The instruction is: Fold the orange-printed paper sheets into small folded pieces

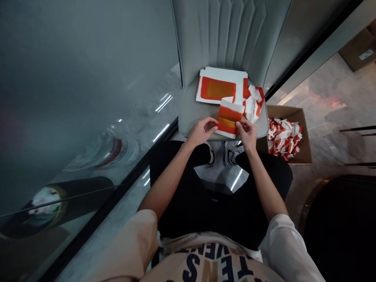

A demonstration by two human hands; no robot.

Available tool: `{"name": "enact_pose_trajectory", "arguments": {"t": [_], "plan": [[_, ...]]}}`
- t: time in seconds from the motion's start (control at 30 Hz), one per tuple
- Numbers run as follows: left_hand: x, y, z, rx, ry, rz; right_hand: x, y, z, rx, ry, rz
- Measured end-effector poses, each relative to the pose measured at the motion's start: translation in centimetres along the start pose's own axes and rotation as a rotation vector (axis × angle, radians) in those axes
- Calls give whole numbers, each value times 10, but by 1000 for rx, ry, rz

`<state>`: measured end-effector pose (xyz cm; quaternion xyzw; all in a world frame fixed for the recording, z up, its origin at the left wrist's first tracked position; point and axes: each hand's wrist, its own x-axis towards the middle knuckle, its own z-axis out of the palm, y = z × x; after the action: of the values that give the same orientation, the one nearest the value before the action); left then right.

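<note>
My hands hold a folded white paper sheet with orange bands and a gold patch, just above the grey chair seat. My left hand grips its left edge with the fingertips, and my right hand pinches its lower right side. Behind it lies a stack of white sheets printed with an orange frame around a gold rectangle, partly hidden by the folded sheet. Torn white-and-orange paper scraps lie next to my right hand, on the seat's right side.
A cardboard box full of white-and-orange scraps stands on the marble floor right of the chair. A glass panel runs along the left. Another cardboard box sits at the top right.
</note>
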<state>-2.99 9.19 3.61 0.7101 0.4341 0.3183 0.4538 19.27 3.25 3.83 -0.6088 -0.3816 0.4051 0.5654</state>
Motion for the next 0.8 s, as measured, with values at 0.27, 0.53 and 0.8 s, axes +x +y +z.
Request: {"name": "enact_pose_trajectory", "arguments": {"t": [0.27,0.53,0.8], "plan": [[1,15,33,-509,-50,2,-29,-21,23,-285,-153,-396],[8,-13,15,-388,5,-164,-35,-60,-17,-257,-183,-503],[19,-24,9,-324,-91,-86,25,-25,-27,-27,-239,93]]}}
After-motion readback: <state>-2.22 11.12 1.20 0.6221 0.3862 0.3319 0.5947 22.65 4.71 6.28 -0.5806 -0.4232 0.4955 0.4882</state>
